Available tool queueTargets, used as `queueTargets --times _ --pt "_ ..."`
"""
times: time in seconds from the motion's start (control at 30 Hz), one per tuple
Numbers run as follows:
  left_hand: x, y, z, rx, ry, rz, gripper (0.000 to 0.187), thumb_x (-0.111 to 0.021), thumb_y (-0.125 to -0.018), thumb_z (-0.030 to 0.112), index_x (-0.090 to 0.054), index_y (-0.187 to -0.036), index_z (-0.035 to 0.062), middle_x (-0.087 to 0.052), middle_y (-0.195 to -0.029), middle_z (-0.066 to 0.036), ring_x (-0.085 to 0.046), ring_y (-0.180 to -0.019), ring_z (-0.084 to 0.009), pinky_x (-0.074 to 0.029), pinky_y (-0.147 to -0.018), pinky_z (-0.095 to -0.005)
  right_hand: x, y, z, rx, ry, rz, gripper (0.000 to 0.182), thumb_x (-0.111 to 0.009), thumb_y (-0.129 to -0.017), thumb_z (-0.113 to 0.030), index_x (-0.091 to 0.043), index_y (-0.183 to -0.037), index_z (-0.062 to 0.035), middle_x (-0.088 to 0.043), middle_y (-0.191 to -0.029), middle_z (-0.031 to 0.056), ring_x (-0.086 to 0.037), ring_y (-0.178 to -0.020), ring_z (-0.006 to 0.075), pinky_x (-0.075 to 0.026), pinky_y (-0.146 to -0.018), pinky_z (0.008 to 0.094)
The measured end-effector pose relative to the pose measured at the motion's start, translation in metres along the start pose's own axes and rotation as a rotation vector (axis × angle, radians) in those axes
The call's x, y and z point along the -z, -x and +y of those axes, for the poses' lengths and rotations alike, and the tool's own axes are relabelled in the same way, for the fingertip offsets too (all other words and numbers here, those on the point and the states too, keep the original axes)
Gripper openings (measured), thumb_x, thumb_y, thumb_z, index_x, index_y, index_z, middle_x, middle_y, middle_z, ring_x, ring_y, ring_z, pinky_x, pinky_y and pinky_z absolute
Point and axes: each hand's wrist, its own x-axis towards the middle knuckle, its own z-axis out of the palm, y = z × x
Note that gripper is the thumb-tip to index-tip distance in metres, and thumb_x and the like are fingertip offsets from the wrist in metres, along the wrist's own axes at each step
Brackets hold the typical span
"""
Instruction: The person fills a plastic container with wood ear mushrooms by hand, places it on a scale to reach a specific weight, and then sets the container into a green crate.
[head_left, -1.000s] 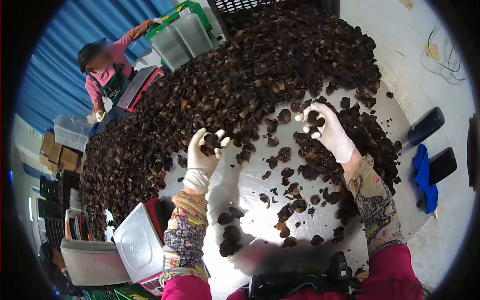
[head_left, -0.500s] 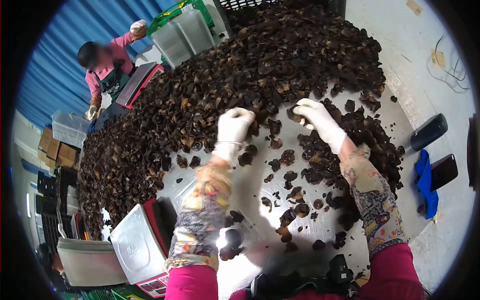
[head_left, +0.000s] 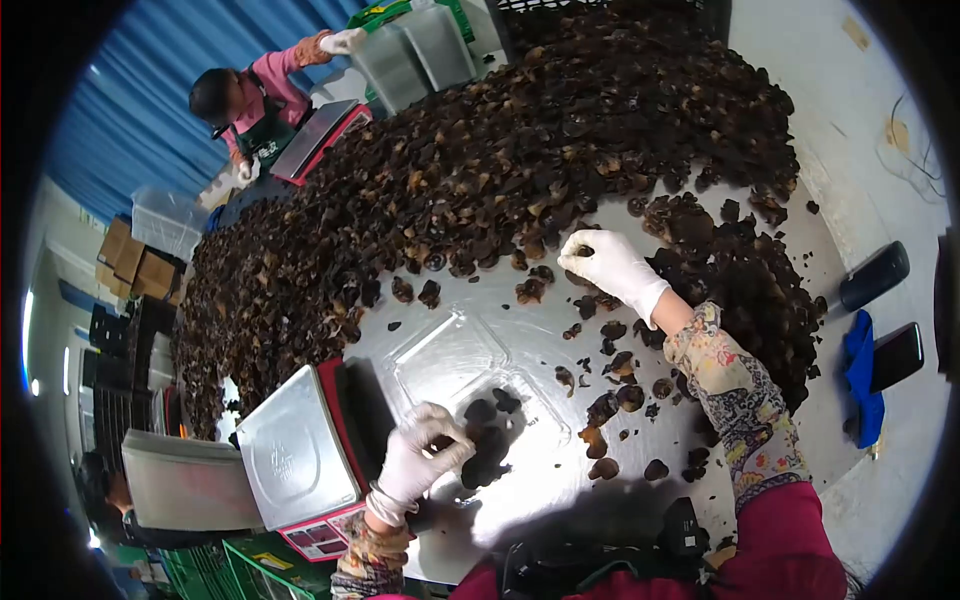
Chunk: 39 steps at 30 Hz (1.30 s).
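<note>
A large heap of dark, curled dried pieces (head_left: 450, 170) covers the back and left of the metal table (head_left: 540, 375). My left hand (head_left: 425, 455), in a white glove, is low over the table beside the scale, its thumb and fingertips pinched round a dark piece that is partly hidden. Two more dark pieces lie just beyond it. My right hand (head_left: 612, 268), gloved in white too, is at the heap's near edge with thumb and forefinger closed on a small dark piece. A smaller pile (head_left: 745, 275) lies right of it, and loose pieces (head_left: 602, 408) are scattered below.
A red scale with a metal top (head_left: 300, 450) stands at the left, beside stacked clear trays (head_left: 190, 480). A co-worker (head_left: 265, 100) is at the far left by another scale (head_left: 320, 140). On the right lie a black cylinder (head_left: 875, 275), a blue cloth (head_left: 862, 380) and a phone (head_left: 897, 357).
My left hand has moved from the heap down toward the scale. My right hand has shifted slightly down. The view has turned a little, and the co-worker's raised arm has moved toward the trays.
</note>
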Motion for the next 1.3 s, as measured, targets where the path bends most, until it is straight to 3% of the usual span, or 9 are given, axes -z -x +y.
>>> queueTargets --times 0.07,0.17,0.33,0.4,0.6,0.73,0.83,1.13,1.3 --pt "-0.005 0.005 -0.007 -0.243 -0.177 0.031 0.018 -0.079 -0.066 0.013 -0.069 -0.080 0.0090 -0.066 -0.095 -0.005 -0.062 -0.096 -0.0221 -0.049 -0.083 -0.0328 -0.004 0.003 -0.011 -0.033 0.094 -0.071 0.021 -0.068 -0.080 -0.028 -0.066 -0.089 -0.0088 -0.066 -0.079 0.0105 -0.063 -0.075 0.0249 -0.048 -0.069 0.0353" --pt "-0.014 -0.005 -0.021 0.061 0.216 0.235 0.017 -0.076 -0.070 0.011 -0.068 -0.084 0.0055 -0.066 -0.096 -0.008 -0.061 -0.095 -0.0239 -0.048 -0.085 -0.0341 -0.022 0.005 -0.021 0.111 0.555 -0.051 0.024 -0.064 -0.081 -0.029 -0.064 -0.098 -0.0122 -0.067 -0.087 0.0087 -0.064 -0.082 0.0262 -0.051 -0.071 0.0376" --pt "-0.031 -0.097 -0.002 -0.175 -0.234 0.311 0.026 -0.071 -0.074 0.019 -0.066 -0.095 0.0036 -0.063 -0.095 -0.014 -0.058 -0.094 -0.0296 -0.045 -0.085 -0.0353 -0.047 -0.005 0.013 0.300 0.716 0.017 0.013 -0.060 -0.079 -0.020 -0.065 -0.087 -0.0116 -0.065 -0.083 0.0074 -0.064 -0.078 0.0281 -0.051 -0.068 0.0381" --pt "-0.052 -0.136 -0.006 -0.209 -0.304 0.349 0.027 -0.071 -0.074 0.022 -0.066 -0.094 0.0041 -0.062 -0.097 -0.015 -0.055 -0.097 -0.0324 -0.045 -0.085 -0.0389 -0.035 0.001 -0.004 0.164 0.560 0.066 0.014 -0.059 -0.078 -0.019 -0.065 -0.083 -0.0075 -0.066 -0.083 0.0101 -0.063 -0.076 0.0305 -0.050 -0.067 0.0368" --pt "-0.084 -0.208 -0.045 -0.312 -0.474 0.300 0.025 -0.070 -0.072 0.018 -0.066 -0.092 0.0048 -0.061 -0.095 -0.016 -0.056 -0.092 -0.0336 -0.047 -0.082 -0.0406 0.027 0.026 -0.010 -0.268 -0.714 -0.137 0.013 -0.060 -0.088 -0.019 -0.062 -0.092 -0.0070 -0.059 -0.078 -0.0049 -0.051 -0.066 0.0027 -0.038 -0.052 0.0193" --pt "-0.050 -0.217 -0.043 0.123 1.070 0.057 0.011 -0.052 -0.083 0.000 -0.060 -0.090 0.0044 -0.065 -0.089 -0.010 -0.064 -0.083 -0.0224 -0.052 -0.071 -0.0331 0.035 0.058 -0.022 -0.031 -0.418 -0.247 0.011 -0.059 -0.087 -0.020 -0.060 -0.089 -0.0087 -0.062 -0.089 -0.0012 -0.053 -0.068 0.0056 -0.042 -0.051 0.0205" --pt "-0.032 -0.228 -0.059 0.133 1.139 0.194 0.024 -0.046 -0.080 -0.007 -0.059 -0.097 0.0052 -0.064 -0.087 -0.009 -0.061 -0.073 -0.0201 -0.049 -0.065 -0.0291 -0.015 0.079 -0.040 0.435 -0.308 -0.322 0.018 -0.059 -0.086 -0.023 -0.059 -0.088 -0.0052 -0.060 -0.092 0.0058 -0.059 -0.077 0.0179 -0.049 -0.066 0.0294" --pt "0.011 -0.149 -0.029 0.030 0.986 -0.389 0.017 -0.054 -0.089 0.014 -0.061 -0.100 0.0035 -0.060 -0.086 -0.003 -0.057 -0.077 -0.0131 -0.043 -0.071 -0.0252 -0.064 0.100 -0.072 0.426 0.150 -0.434 0.033 -0.061 -0.085 -0.035 -0.059 -0.103 -0.0075 -0.060 -0.099 0.0069 -0.059 -0.095 0.0221 -0.051 -0.078 0.0329" --pt "0.039 -0.094 -0.015 0.240 0.674 -1.041 0.032 -0.059 -0.090 0.013 -0.056 -0.116 -0.0047 -0.062 -0.112 -0.014 -0.058 -0.105 -0.0223 -0.043 -0.095 -0.0346 -0.024 0.005 -0.007 0.243 0.120 0.160 0.013 -0.059 -0.086 -0.016 -0.066 -0.095 -0.0090 -0.058 -0.091 0.0102 -0.059 -0.084 0.0285 -0.050 -0.076 0.0366"
